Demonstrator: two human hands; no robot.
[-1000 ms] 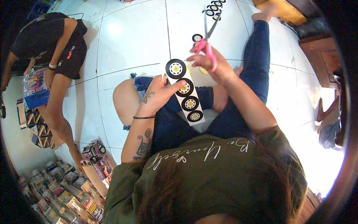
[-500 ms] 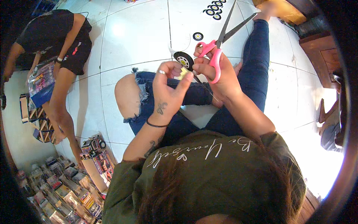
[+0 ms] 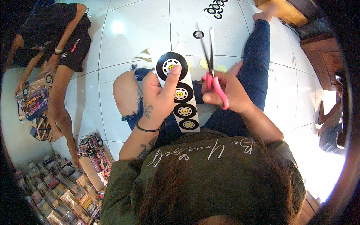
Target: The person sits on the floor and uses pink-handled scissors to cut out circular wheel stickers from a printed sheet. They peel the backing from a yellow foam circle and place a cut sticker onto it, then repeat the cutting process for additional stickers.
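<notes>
My left hand (image 3: 156, 92) pinches a white sticker strip (image 3: 192, 101) by its upper part, thumb across the top wheel print. Several black wheel prints with yellow centres run down the strip, which hangs over my lap. In my right hand (image 3: 236, 92) is a pair of scissors (image 3: 220, 92) with pink handles. Their blades point away from me, slightly apart and blurred, to the right of the strip and not touching it. A cut-out wheel sticker (image 3: 198, 34) lies on the floor beyond the blades.
Pale yellow discs (image 3: 221, 68) and paper scraps (image 3: 144, 56) lie on the tiled floor. Farther off is a sheet of wheel stickers (image 3: 215, 10). At left, another person (image 3: 62, 41) handles a boxed toy truck (image 3: 35, 99). A toy truck (image 3: 90, 144) and packed goods (image 3: 63, 187) stand lower left.
A single wheel cut-out and a yellowish piece were at my fingers; now my left hand holds the strip. The scissors have moved down, and their blades have come closer together.
</notes>
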